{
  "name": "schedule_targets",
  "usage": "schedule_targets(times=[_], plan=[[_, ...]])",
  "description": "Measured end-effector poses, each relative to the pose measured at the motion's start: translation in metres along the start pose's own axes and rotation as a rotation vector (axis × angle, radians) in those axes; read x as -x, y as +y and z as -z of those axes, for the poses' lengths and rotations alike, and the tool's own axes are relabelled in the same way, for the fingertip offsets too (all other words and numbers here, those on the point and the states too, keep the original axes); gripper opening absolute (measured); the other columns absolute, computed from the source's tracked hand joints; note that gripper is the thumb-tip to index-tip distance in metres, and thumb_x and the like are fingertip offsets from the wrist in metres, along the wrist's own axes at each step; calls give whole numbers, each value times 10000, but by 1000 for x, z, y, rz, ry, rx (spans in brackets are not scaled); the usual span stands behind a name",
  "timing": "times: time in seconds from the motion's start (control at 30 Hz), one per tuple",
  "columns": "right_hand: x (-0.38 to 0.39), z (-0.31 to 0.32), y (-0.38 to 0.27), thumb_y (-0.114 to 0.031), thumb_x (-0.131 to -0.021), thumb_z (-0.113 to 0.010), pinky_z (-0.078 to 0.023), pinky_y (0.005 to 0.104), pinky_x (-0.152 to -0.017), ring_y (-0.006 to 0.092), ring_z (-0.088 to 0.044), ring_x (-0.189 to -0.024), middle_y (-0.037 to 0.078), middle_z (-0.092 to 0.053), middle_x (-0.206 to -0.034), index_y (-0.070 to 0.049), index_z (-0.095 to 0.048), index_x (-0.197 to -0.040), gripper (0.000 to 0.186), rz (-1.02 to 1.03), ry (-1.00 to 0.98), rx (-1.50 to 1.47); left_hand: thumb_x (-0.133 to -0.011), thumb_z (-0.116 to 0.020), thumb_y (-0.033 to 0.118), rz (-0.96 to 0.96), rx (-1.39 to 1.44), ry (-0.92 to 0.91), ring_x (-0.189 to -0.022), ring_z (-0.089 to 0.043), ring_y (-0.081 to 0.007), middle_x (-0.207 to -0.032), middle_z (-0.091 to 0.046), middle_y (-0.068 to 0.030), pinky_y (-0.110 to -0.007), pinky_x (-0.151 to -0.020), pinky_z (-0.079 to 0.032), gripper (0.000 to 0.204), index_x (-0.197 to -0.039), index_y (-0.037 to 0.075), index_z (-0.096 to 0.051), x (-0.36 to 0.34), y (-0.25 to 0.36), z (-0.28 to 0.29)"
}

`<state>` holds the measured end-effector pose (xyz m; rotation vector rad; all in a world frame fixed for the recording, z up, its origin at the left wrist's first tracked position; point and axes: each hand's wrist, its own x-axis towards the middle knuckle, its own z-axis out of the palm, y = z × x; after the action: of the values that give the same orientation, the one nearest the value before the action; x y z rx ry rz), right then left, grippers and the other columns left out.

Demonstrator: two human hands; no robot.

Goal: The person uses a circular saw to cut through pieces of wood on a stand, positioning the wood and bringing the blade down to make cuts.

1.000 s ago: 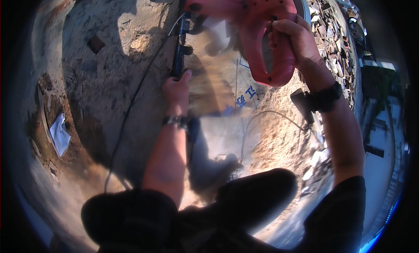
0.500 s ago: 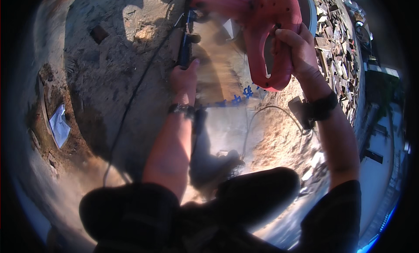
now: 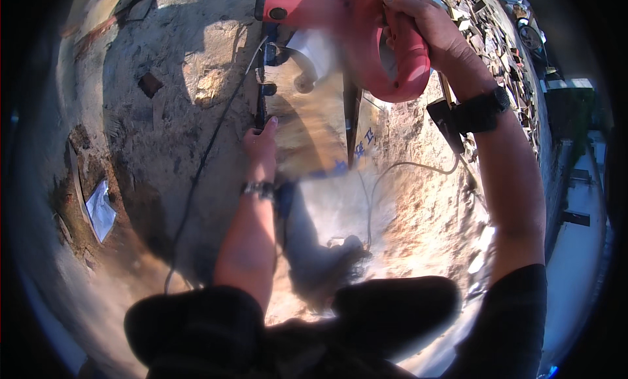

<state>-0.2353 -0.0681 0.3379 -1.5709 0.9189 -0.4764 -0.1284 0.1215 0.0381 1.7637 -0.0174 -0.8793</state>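
A red power saw [image 3: 366, 45] with a looped handle fills the upper middle of the head view, blurred in part. My right hand [image 3: 432, 29] is wrapped round that handle. Beneath the saw lies a tan wooden board [image 3: 314, 114] with blue marks along its near end. A dark slit runs beside its right edge. Along the board's left side stands a dark metal bar [image 3: 261, 104]. My left hand [image 3: 261, 147] is closed round the near end of this bar, thumb up; its fingers are mostly hidden.
A dark cable [image 3: 212, 140] runs along the ground at left, and a thinner cord [image 3: 412, 163] curves beneath my right forearm. Many wood offcuts [image 3: 487, 45] are heaped at upper right. Sawdust [image 3: 418, 215] covers the ground nearer me. A white sheet [image 3: 100, 211] lies far left.
The saw and my right hand have shifted up and left in view. My left hand appears lower and slightly left, still on the bar. A dark slit now shows beside the board's right edge.
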Motion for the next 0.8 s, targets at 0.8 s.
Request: schedule_targets(times=[0.8], plan=[[151,15,381,-114,-866,-527,-457,280,-524,173,-596,-644,87,-614,-776,6,-568,-938,146,-394,349,-512,-861,-551,352,-722,-1403,448,-916,-539,-219,-1046,-546,-144,-308,-785,-451,424,-1076,-8,-483,0,98,189]])
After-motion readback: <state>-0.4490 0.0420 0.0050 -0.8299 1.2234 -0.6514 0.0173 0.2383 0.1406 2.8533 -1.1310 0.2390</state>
